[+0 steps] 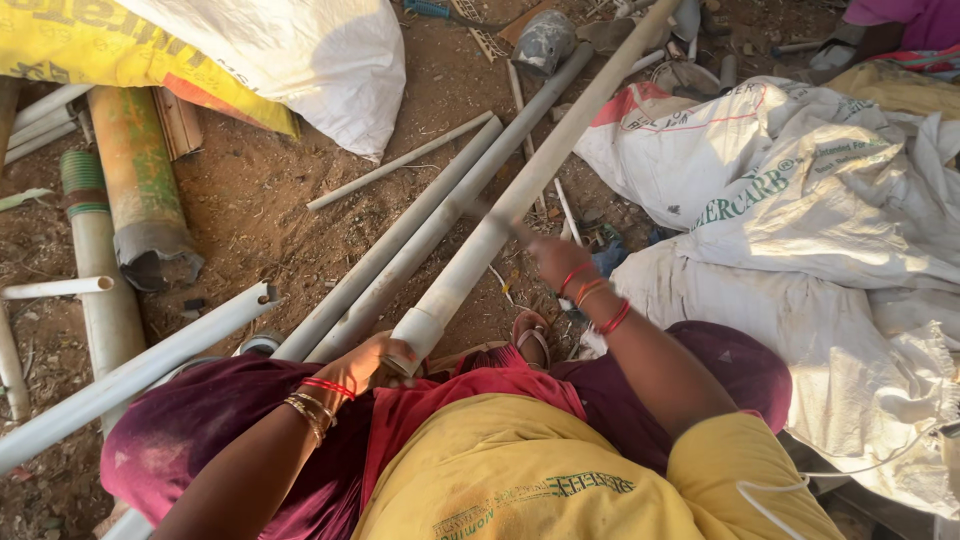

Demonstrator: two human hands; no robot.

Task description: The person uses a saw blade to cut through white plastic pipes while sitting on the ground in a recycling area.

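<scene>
Two hands on one grey pipe (520, 195): left hand (372, 362) curled round its socketed near end, right hand (548, 258) blurred beside it, grip unclear. Likely mid-rubbing or cleaning. Next stroke: steady near end. White sacks (800, 200) right of pipe.

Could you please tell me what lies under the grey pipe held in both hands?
Under the grey pipe lie two more grey pipes on red dirt; the ground beneath them is hidden.

grey pipe (520, 195), white sacks (800, 200), red bangles (590, 290)
</scene>
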